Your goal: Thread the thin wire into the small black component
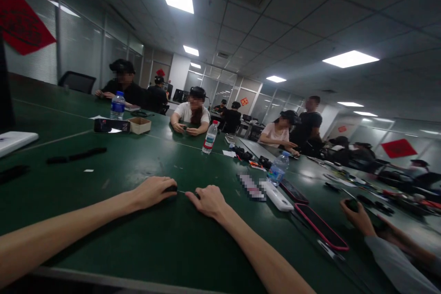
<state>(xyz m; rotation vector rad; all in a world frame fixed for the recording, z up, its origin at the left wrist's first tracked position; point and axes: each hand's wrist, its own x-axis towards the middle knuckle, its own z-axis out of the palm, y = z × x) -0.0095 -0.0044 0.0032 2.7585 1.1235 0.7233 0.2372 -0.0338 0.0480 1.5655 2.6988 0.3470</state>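
The person's left hand (153,193) and right hand (208,202) lay apart on a green work table (155,248), their fingertips turned toward each other. A thin pale strand (186,191) seemed to run between them, its long axis pointing left to right, across the line of the forearms. The fingers of each hand curled down over a small dark piece (171,189) at its end, perhaps to keep it stretched, but the view could not show whether they clamped it. Farther right lay a white power bank (277,196) and a phone in a pink case (322,226), near another person's hand (358,218).
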